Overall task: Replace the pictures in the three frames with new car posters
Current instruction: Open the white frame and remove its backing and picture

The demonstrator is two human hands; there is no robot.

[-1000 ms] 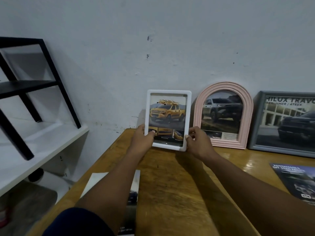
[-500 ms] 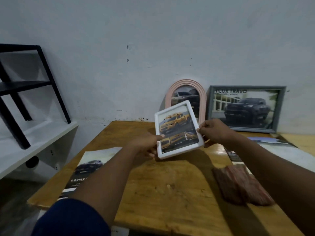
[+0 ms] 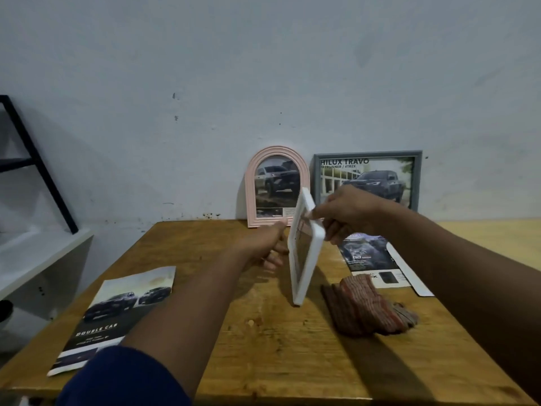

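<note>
A white rectangular frame (image 3: 304,253) hangs edge-on above the wooden table (image 3: 278,341), turned so its picture faces left. My right hand (image 3: 348,215) pinches its upper right edge. My left hand (image 3: 268,247) is at the frame's left side with its fingers behind it; the grip is hidden. A pink arched frame (image 3: 277,187) and a grey rectangular frame (image 3: 367,180), each showing a dark pickup, lean against the wall at the table's back.
A loose car poster (image 3: 117,315) lies at the table's front left. Another poster (image 3: 371,259) lies on the right, beside a folded reddish cloth (image 3: 366,309). A black rack (image 3: 32,168) over a white shelf (image 3: 38,259) stands at the left.
The white frame came away from the wall toward me, then turned from face-on to edge-on. The view pulled back from the wall.
</note>
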